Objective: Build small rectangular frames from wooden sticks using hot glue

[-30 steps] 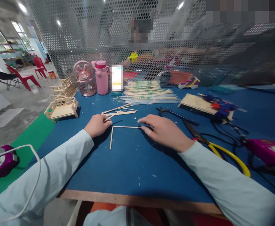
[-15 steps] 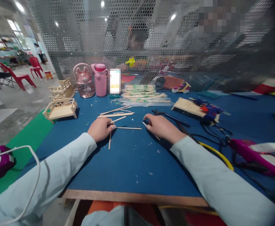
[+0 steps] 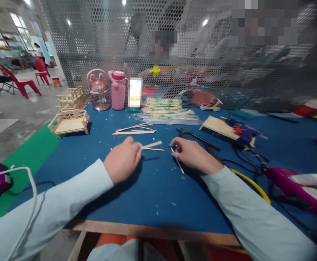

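Note:
My left hand (image 3: 122,159) is closed on a thin wooden stick (image 3: 154,144), which points right over the table and is blurred by motion. Just below that stick, another thin stick (image 3: 158,149) lies across the blue surface; its left end is hidden behind my fingers. To the right, my right hand (image 3: 191,154) has its fingers curled and pinched at the upper end of a short stick (image 3: 180,166) that slants down toward me. Beyond both hands, several loose sticks (image 3: 133,132) lie in a small group.
Bundles of sticks (image 3: 161,108) lie at the back. Small wooden models (image 3: 71,125) stand left, near pink bottles (image 3: 118,92) and a phone (image 3: 134,92). Pliers (image 3: 199,139), a blue glue gun (image 3: 242,130) on a wooden panel (image 3: 218,127), and cables with a purple power strip (image 3: 296,181) lie right.
My left hand has moved right and lifted its stick, swinging it toward my right hand. My right hand has shifted slightly right and nearer to me, with its fingers more curled.

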`<state>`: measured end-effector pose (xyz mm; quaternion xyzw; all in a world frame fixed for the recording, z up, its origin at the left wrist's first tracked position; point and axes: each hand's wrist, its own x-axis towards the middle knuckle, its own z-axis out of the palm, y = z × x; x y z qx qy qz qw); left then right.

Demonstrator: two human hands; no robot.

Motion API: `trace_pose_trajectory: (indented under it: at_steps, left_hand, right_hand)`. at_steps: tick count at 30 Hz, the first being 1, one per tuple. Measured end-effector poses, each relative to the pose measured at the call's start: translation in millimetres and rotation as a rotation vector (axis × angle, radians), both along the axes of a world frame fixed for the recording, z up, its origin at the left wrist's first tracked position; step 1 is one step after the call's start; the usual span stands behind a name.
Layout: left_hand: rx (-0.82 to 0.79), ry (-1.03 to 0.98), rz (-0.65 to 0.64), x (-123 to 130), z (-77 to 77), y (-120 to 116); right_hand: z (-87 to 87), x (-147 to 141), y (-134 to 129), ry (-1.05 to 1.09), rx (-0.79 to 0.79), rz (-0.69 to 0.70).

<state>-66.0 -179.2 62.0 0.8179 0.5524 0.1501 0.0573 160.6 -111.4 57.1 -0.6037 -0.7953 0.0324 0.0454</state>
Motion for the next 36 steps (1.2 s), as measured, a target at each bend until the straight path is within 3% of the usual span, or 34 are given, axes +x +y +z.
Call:
trace_pose_trajectory:
  at_steps: [3,6,12,18,27,36]
  left_hand:
    - [0.021,0.128,-0.162,17.8,-7.0,-31.3]
    - [0.048,0.177,-0.198,24.8,-17.5,-43.7]
    - [0.029,0.130,-0.197,21.4,-21.8,-32.5]
    - [0.017,0.104,-0.189,17.3,-20.7,-25.7]
    - [-0.022,0.046,-0.179,16.8,-21.9,-25.6]
    - [-0.007,0.051,-0.207,16.5,-22.9,-24.5]
  right_hand:
    - [-0.9,-0.7,-1.1,0.024,0.006,0.003]
    - [-0.9,-3.3,-6.2,0.038,0.016,0.010]
    - [3.1,-13.5,-20.1,0.120,-0.019,0.058]
    - [5.2,-16.0,-19.9,0.145,-0.076,0.017]
    - [8.8,-19.2,-31.9,-0.003,-0.024,0.154]
    - [8.1,-17.0,-32.8,-0.047,-0.064,0.022]
